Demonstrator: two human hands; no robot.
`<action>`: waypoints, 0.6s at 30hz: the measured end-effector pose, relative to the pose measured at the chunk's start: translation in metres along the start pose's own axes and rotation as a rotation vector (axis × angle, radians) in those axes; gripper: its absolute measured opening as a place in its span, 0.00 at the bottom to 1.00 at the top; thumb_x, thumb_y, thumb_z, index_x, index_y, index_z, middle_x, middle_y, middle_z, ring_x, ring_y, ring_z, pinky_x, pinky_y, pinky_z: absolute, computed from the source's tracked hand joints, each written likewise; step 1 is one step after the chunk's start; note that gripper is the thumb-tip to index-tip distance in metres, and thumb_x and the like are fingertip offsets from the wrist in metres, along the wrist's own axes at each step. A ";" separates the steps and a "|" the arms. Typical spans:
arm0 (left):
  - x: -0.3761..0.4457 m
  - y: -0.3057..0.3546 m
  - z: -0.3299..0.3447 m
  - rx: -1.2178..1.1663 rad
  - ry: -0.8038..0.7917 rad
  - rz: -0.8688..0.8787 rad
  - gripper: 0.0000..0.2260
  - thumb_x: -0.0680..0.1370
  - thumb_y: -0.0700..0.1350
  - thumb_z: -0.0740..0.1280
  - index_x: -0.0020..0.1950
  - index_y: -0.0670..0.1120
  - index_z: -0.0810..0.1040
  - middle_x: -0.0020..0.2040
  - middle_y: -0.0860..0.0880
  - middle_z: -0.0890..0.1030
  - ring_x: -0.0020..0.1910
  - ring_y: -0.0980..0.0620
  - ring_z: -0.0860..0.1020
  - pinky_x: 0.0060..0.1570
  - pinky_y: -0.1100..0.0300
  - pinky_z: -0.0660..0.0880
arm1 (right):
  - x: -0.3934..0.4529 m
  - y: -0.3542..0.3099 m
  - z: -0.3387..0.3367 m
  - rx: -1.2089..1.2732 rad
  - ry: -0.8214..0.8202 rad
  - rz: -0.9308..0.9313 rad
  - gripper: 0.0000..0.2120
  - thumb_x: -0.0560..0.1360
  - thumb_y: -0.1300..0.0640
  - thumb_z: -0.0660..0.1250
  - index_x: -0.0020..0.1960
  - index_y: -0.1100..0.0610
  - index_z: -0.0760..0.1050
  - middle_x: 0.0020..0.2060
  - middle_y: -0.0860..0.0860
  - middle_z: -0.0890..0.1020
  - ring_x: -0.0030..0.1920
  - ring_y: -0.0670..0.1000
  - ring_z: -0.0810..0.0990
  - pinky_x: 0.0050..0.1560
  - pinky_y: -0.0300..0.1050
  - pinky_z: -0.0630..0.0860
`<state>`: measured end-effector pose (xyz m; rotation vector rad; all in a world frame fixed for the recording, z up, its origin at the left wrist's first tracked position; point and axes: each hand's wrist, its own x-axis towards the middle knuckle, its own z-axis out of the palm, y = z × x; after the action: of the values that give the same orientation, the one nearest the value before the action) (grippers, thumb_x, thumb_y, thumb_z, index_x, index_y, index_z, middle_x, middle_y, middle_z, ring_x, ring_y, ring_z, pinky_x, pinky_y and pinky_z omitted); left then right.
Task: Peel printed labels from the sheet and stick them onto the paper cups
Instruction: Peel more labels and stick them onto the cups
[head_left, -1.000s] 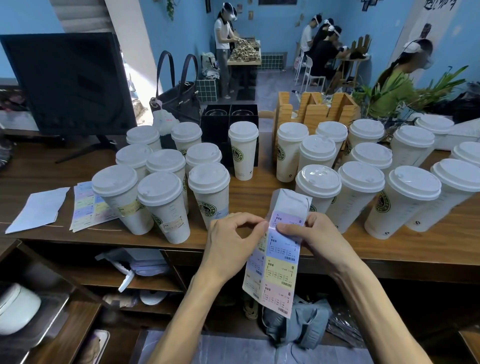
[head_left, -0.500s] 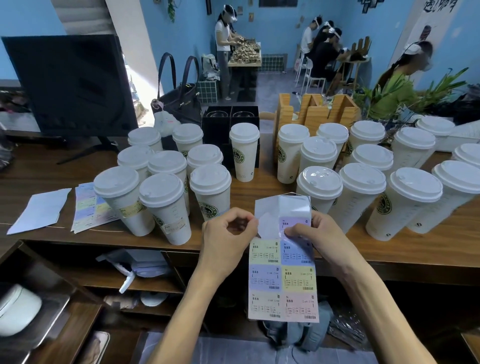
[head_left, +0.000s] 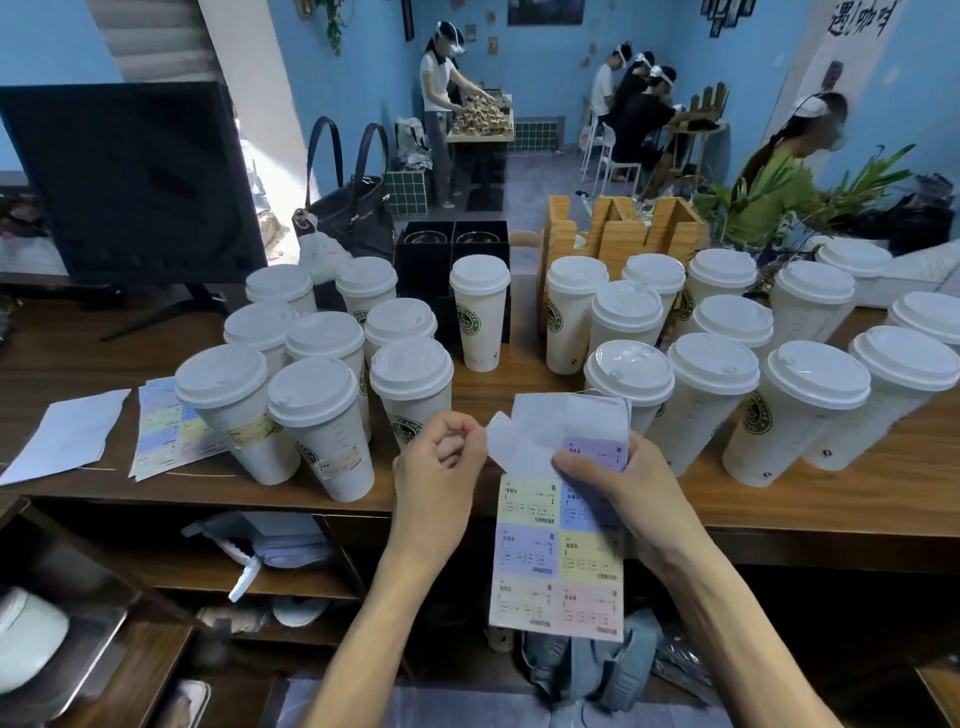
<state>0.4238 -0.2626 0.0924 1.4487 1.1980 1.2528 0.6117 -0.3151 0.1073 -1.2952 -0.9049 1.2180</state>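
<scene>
Hanging past the near edge of the counter (head_left: 779, 499), a label sheet (head_left: 558, 566) held upright, its lower rows over the open shelves below. Pinched at its upper right by the right hand (head_left: 618, 488), thumb across a purple label. Curled just left of the sheet, the left hand (head_left: 439, 478), fingertips pinching a white flap (head_left: 501, 441) lifted from the sheet's top left corner. Bare wood only in a narrow strip behind the sheet, between two crowds of lidded cups: one cluster (head_left: 322, 374) left of it, some already labelled, and a larger group (head_left: 727, 364) right of it, one cup (head_left: 628, 379) directly behind the sheet's top. Farther left of the sheet, flat on the counter, more sheets (head_left: 166, 431) and a white paper (head_left: 67, 436).
</scene>
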 end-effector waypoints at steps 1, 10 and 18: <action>0.001 -0.002 -0.001 -0.012 0.012 -0.008 0.05 0.81 0.47 0.69 0.45 0.54 0.79 0.40 0.48 0.86 0.45 0.45 0.84 0.51 0.46 0.82 | 0.000 0.001 -0.002 -0.013 0.013 -0.006 0.12 0.76 0.64 0.74 0.58 0.60 0.79 0.48 0.56 0.88 0.48 0.56 0.88 0.47 0.48 0.85; 0.002 -0.004 -0.001 -0.127 0.033 -0.090 0.06 0.85 0.46 0.62 0.53 0.45 0.75 0.43 0.45 0.86 0.36 0.45 0.86 0.29 0.61 0.78 | 0.010 0.017 -0.005 -0.051 0.078 0.031 0.07 0.76 0.65 0.74 0.53 0.62 0.82 0.43 0.55 0.89 0.40 0.52 0.88 0.35 0.40 0.81; 0.003 -0.010 0.005 -0.040 0.104 -0.071 0.04 0.82 0.47 0.68 0.49 0.48 0.79 0.34 0.49 0.84 0.26 0.53 0.77 0.30 0.60 0.73 | 0.067 0.066 0.021 -0.211 0.122 0.056 0.09 0.75 0.60 0.76 0.53 0.54 0.82 0.45 0.48 0.89 0.47 0.51 0.88 0.54 0.57 0.84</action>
<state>0.4274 -0.2578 0.0820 1.3143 1.2751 1.3090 0.5943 -0.2536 0.0347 -1.5550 -0.9327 1.0946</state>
